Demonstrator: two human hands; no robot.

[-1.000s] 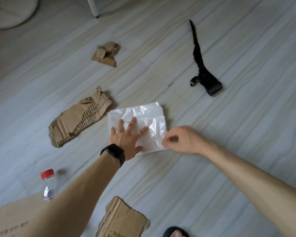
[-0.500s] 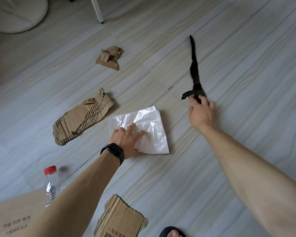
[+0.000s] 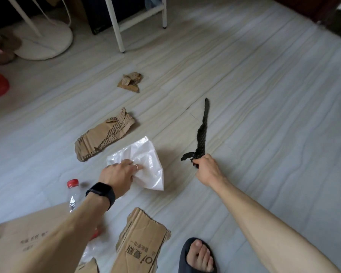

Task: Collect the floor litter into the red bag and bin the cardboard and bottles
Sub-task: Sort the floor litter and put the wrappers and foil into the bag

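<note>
Close to me, a flat cardboard piece point(image 3: 144, 245) lies on the floor point(image 3: 264, 95), with a clear bottle point(image 3: 73, 194) to its left. My left hand point(image 3: 118, 174) clutches the white plastic bag point(image 3: 148, 154). My right hand point(image 3: 206, 167) squeezes one end of a black strip point(image 3: 202, 134). Farther off lie torn cardboard point(image 3: 104, 134) and a small brown scrap point(image 3: 130, 82).

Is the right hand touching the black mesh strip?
Touching. Head view: the right hand grips the black mesh strip at its near end.
</note>
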